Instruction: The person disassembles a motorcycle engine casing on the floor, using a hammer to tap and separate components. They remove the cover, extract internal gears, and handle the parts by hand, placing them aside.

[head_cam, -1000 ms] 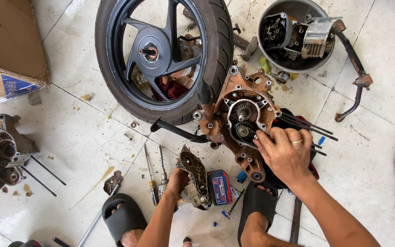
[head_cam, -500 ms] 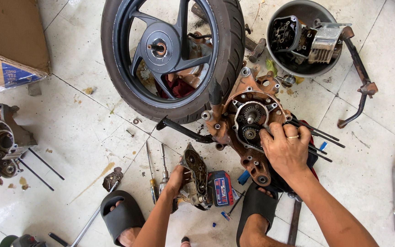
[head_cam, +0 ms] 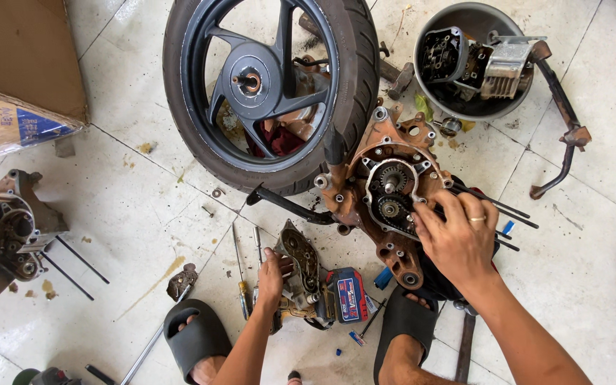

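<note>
Work surface is a stained pale tile floor [head_cam: 144, 214], littered with bolts and tools. Right hand [head_cam: 458, 239] rests fingers-bent on the rusty crankcase [head_cam: 386, 192] beside the wheel [head_cam: 265, 85]. Left hand [head_cam: 272, 271] loosely grips a cover [head_cam: 301, 260] near the sandals.

— What's under the right-hand fingers [head_cam: 433, 214]?
— The engine crankcase [head_cam: 386, 196]: rough cast metal, rust-brown and matt, with dull grey steel gears.
— And by the left fingers [head_cam: 274, 258]?
— A grimy metal cover [head_cam: 301, 264], greasy and dull.
— The rest?
— A matt black rubber tyre [head_cam: 354, 78] on a satin black wheel, and a glossy, dirt-speckled tile floor [head_cam: 130, 207].
</note>
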